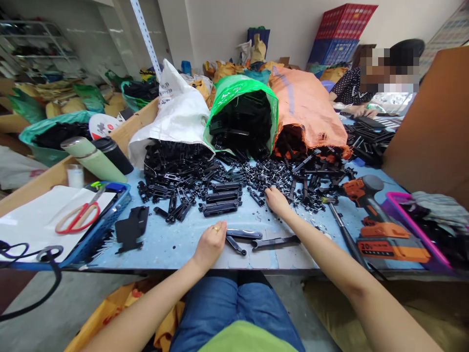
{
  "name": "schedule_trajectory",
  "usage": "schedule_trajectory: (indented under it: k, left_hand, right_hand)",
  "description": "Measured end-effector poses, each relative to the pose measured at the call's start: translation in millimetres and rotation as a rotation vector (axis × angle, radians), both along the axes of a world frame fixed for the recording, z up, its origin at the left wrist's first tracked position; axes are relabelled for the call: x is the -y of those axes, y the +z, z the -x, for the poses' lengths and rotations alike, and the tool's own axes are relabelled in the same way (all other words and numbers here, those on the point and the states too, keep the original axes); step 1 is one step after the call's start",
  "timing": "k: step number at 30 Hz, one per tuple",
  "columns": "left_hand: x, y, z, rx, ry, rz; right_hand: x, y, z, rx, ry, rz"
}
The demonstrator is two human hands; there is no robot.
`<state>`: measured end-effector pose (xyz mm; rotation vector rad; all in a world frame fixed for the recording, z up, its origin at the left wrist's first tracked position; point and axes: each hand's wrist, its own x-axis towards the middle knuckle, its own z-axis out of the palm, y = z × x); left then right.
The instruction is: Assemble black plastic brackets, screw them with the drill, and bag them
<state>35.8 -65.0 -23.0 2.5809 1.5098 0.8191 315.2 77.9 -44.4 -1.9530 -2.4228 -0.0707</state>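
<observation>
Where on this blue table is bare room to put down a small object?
The blue tabletop is mostly bare between the flat black plate and the left hand. A smaller, speckled patch lies between the glossy black bar and the right hand. Crowded: before the white, green and orange bags, where black parts and silvery screws are heaped.

Green top (247,337), blue jeans (205,305) and bare forearms (161,293), as I saw them from my remote seat.
At the near edge I could see the top was plain lime, the denim faded along the thighs; a gold-toned ring (217,229) circled a left-hand finger.
</observation>
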Motion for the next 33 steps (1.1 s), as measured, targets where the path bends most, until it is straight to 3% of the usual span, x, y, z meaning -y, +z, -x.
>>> schedule_trajectory:
  k: [6,11,17,22,33]
  left_hand:
    - [-6,-15.6,13,-0.125,-0.139,-0.314]
    - [-12,-15.5,16,-0.175,-0.202,-0.307]
    - [-20,-16.8,16,-0.116,-0.154,-0.249]
    - [-11,-26.0,18,-0.196,-0.196,-0.308]
    - [-9,-26.9,21,-0.248,-0.232,-0.275]
  right_hand:
    - [-6,9.2,-2,-0.049,-0.041,-0.039]
    - [14,38.7,2,-0.169,-0.018,-0.128]
    - [86,67.8,15,-0.771,0.216,-0.136]
    - [126,59.3,22,-0.862,0.277,-0.046]
    - [138,36.6,22,-0.665,0.403,-0.132]
